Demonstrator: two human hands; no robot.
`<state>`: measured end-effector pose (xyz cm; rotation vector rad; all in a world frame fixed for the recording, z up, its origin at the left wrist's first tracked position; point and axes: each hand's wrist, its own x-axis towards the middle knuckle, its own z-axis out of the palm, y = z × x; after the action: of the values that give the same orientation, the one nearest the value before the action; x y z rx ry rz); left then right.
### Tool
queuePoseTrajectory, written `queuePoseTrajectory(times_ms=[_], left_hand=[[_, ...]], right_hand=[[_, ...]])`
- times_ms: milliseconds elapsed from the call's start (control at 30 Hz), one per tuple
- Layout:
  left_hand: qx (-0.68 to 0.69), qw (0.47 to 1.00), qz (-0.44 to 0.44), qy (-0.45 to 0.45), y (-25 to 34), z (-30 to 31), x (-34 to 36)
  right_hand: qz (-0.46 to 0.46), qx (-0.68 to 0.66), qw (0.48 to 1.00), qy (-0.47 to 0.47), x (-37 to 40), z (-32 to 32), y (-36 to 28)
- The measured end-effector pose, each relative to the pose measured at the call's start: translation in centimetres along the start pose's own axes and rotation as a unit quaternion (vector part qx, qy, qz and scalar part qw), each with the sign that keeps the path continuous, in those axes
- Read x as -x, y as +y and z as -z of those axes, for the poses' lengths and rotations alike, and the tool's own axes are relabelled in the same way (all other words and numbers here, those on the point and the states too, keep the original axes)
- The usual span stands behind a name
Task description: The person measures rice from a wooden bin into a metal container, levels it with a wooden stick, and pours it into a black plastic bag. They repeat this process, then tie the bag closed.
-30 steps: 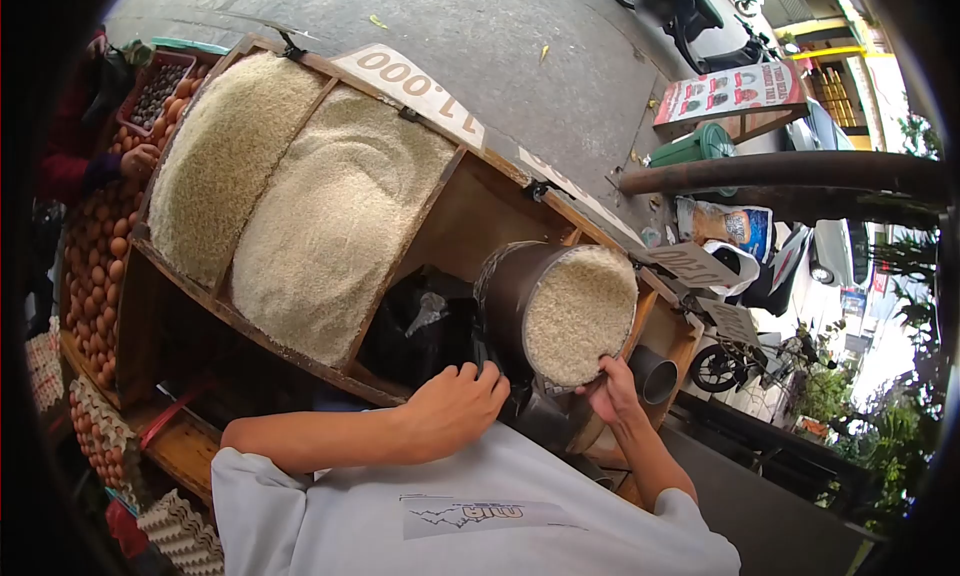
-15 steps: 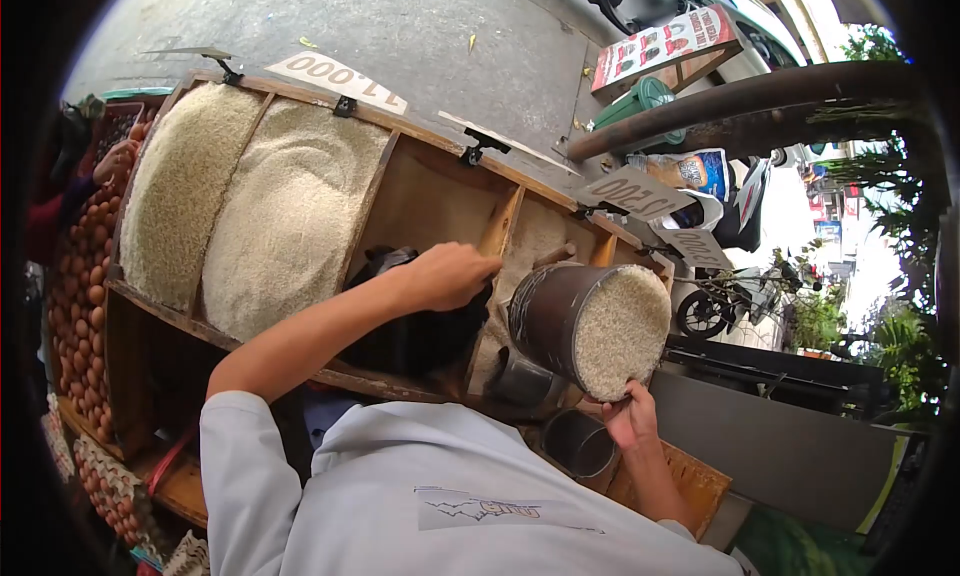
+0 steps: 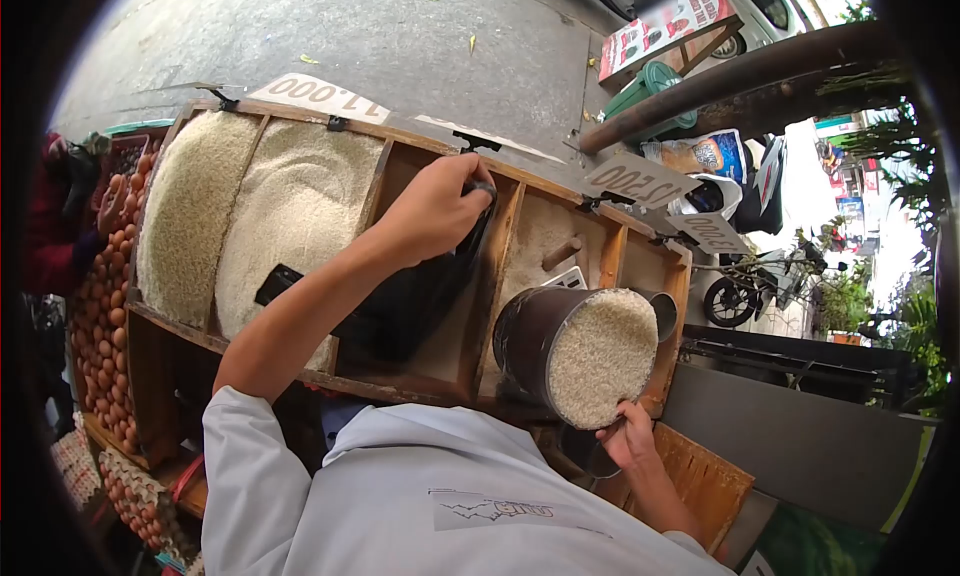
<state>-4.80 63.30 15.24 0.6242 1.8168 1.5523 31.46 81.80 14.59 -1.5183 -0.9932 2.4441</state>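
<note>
My left hand [image 3: 440,208] pinches the top edge of a black plastic bag [image 3: 400,316], which hangs over a wooden compartment with little rice in it. The bag's mouth is partly hidden by my forearm. With my right hand [image 3: 630,436] I grip the lower rim of a dark cylindrical measuring can [image 3: 525,341]. White rice [image 3: 605,361] fills that can to the brim, and it is tilted, its opening turned toward me and to the right. Beneath it, a second metal can [image 3: 590,454] is partly covered.
A divided wooden bin [image 3: 330,368] holds heaped rice [image 3: 290,206] on the left. Price cards [image 3: 320,94] are clipped along its far edge. Eggs [image 3: 100,326] are stacked at far left, near another person's hand [image 3: 112,204]. A rusty pipe [image 3: 720,86] crosses the upper right.
My left hand has risen away from me, lifting and spreading the black bag. The rice-filled can has shifted slightly left and down in view, still held by my right hand.
</note>
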Motion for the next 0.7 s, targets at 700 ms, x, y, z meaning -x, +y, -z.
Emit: queuePoseTrajectory(times_ms=[700], left_hand=[[-0.576,0.816,0.002,0.057,-14.3,-0.5,7.0]], right_hand=[[-0.076,0.108,0.989,-0.065,-5.5,-1.9,2.5]])
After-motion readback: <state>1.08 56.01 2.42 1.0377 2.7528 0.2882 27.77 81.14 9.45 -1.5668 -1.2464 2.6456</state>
